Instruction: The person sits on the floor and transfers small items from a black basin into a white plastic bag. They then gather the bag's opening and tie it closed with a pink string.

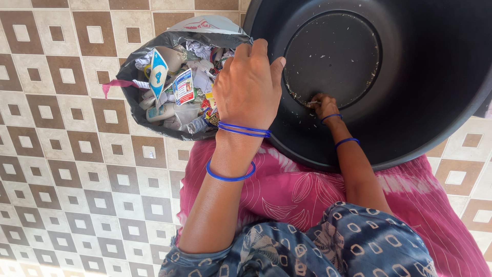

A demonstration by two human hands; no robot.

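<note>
While the left hand (pixel 249 82) clamped the rim of the large, rigid, lightweight-looking black bin (pixel 425 102) tilted over the lap, the right hand (pixel 324 106) pinched debris inside its bottom.

You grip the smooth, matt black plastic round bin (pixel 410 102), next to a crinkled glossy grey plastic bag (pixel 134 60) of crumpled paper scraps (pixel 179 87), over a polished ceramic-looking tiled floor (pixel 66 169).
</note>
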